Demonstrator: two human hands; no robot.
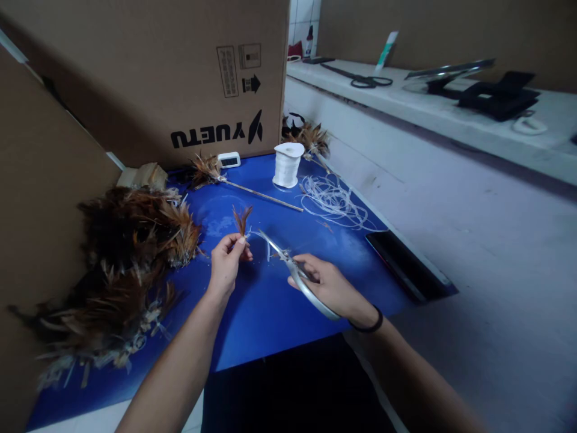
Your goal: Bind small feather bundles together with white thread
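Note:
Between thumb and fingers, my left hand (229, 260) pinches a small bunch of brown feathers (242, 220), tips pointing up. A thin whitish strand shows at the base of the bunch. My right hand (327, 281) grips metal scissors (309, 293), whose blades point up and left toward the strand. Whether the blades touch the strand I cannot tell. Beyond my hands lies a thin stick with feathers (264, 195) tied at its far end. A tangle of clear plastic strip (333, 201) lies to the right of it.
Piles of brown and black feather bunches (135, 234) cover the left of the blue table (252, 325). A white spool (288, 165) and a small digital timer (229, 160) stand at the back, before a cardboard box (148, 72). A dark phone-like slab (406, 267) lies right; black scissors (367, 81) rest on the ledge.

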